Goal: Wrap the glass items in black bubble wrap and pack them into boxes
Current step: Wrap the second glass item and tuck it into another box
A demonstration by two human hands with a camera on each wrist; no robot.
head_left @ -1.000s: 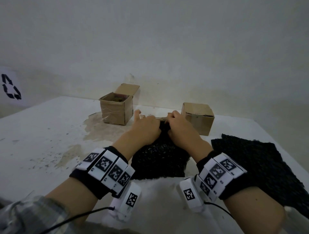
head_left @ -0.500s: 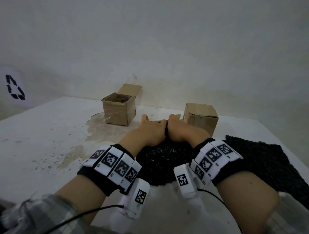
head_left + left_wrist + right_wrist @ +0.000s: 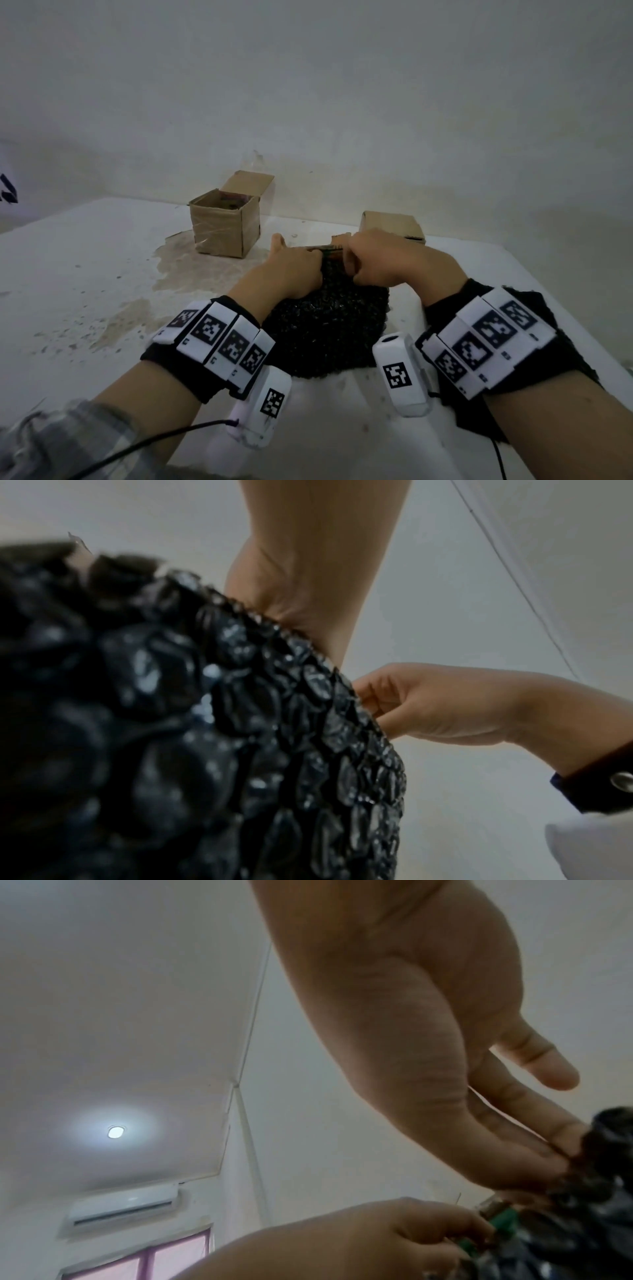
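A sheet of black bubble wrap (image 3: 329, 329) lies bunched on the white table (image 3: 85, 274) between my forearms. My left hand (image 3: 298, 267) and right hand (image 3: 373, 263) both grip its far edge. Between them shows a thin strip of the glass item (image 3: 327, 249), mostly hidden by the wrap. In the left wrist view the wrap (image 3: 240, 723) fills the front and the right hand (image 3: 438, 704) pinches its edge. The right wrist view shows the right hand (image 3: 428, 1042) pinching the wrap (image 3: 589, 1204), and the left hand (image 3: 377, 1240) curled by the item's green part (image 3: 503, 1221).
An open cardboard box (image 3: 222, 226) stands at the back left of the hands, with something inside. A closed cardboard box (image 3: 394, 222) sits just behind the right hand. A second black bubble wrap sheet (image 3: 579, 359) lies under my right forearm. A wall borders the table's far edge.
Both hands stayed on the wrap's far edge; they closed together, then parted slightly, so a strip of the item shows between them. My right forearm now covers most of the spare sheet.
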